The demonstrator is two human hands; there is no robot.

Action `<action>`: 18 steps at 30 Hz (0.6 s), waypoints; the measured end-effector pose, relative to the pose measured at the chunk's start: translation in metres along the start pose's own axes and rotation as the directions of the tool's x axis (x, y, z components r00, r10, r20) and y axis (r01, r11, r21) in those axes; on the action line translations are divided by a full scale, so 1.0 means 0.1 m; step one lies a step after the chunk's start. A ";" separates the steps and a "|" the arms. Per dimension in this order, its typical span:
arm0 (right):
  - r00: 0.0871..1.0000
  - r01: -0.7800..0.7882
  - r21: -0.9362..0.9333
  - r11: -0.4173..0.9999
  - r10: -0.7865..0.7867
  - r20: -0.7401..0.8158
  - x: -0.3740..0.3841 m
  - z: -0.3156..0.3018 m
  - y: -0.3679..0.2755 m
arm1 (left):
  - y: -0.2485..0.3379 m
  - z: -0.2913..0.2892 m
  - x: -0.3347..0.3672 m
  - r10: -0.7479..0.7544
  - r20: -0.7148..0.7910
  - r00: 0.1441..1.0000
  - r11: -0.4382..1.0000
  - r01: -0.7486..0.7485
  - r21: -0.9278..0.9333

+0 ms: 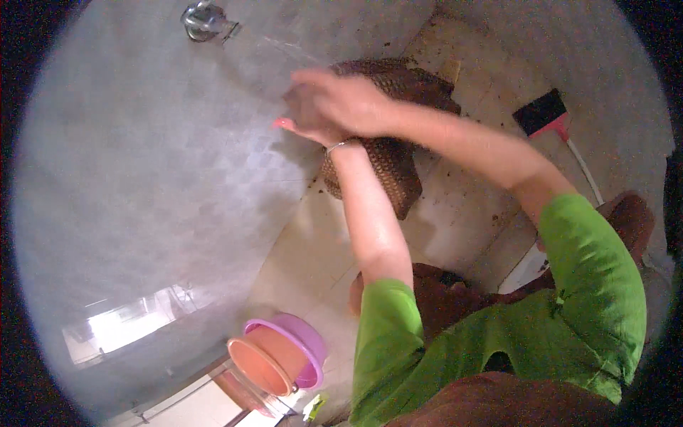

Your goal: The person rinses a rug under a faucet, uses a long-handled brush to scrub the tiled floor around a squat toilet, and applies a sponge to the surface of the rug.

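Note:
My hands meet over a brown open-weave sack or mat [388, 167], which lies crumpled against the wall and floor. My left hand [313, 121], a metal bracelet at its wrist, has its thumb stretched out, while its other fingers are partly covered. Across it lies my right hand [352, 103], blurred by motion, its fingers not clear. I make out nothing held in either one. A shiny metal tap [204, 21] juts from the wall at the upper left, and a thin streak like water runs from it toward my hands.
Dark crumbs of dirt dot the pale tiled floor [455, 213] around the sack. To the right lies a black-bristled broom [541, 114] with a pale handle. At the lower left, an orange basin [260, 363] leans in a purple tub [313, 341]. A grey wall [142, 178] rises on the left.

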State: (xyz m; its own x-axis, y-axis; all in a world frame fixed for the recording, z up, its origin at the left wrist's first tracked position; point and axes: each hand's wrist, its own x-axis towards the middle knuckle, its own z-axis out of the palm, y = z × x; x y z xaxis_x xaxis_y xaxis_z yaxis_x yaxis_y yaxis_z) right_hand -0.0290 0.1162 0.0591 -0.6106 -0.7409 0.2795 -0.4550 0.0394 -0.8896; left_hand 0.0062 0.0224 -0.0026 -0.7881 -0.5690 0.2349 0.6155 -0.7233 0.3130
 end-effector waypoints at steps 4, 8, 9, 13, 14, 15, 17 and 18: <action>0.906 0.420 -0.608 0.673 -0.347 0.241 0.14 0.24 0.13 | -0.34 0.03 -0.08 0.319 -0.091 0.943 0.935 -0.329 -0.132; 0.888 0.284 -0.677 0.679 -0.453 -0.082 1.14 -0.32 0.53 | -0.49 0.52 0.44 0.086 -0.041 0.995 0.937 -0.067 0.343; 0.963 0.230 -0.348 0.909 -0.263 -0.052 1.00 -0.22 0.39 | -0.37 0.40 0.45 0.080 -0.090 0.993 0.956 -0.051 0.290; 0.970 0.237 -0.181 0.955 -0.242 -0.010 0.34 -0.05 0.12 | -0.18 0.09 0.55 0.001 0.022 1.000 0.994 -0.004 0.107; 0.959 0.277 -0.204 0.939 -0.284 -0.006 0.35 -0.05 0.19 | -0.22 0.16 0.57 0.014 0.020 1.000 0.994 -0.016 0.104; 0.958 0.280 -0.205 0.938 -0.286 0.001 0.48 -0.06 0.15 | -0.33 0.19 0.59 0.108 -0.005 0.994 0.991 -0.108 0.077; 0.992 -0.096 -0.160 0.983 0.107 0.067 0.91 -0.21 0.14 | -0.45 0.29 0.68 0.238 0.012 0.971 0.960 -0.238 0.147; 0.991 -0.107 -0.163 0.981 0.118 0.057 1.09 -0.39 0.31 | -0.57 0.51 0.65 0.147 -0.064 0.987 0.983 -0.139 0.116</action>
State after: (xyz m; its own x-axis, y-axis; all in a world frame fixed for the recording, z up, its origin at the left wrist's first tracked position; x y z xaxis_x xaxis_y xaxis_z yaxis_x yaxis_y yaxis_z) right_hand -0.1354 0.0630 0.0760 -0.6220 -0.7681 0.1519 -0.4868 0.2274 -0.8434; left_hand -0.0809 0.0469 0.0420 -0.6872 -0.6927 0.2192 0.7136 -0.5869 0.3824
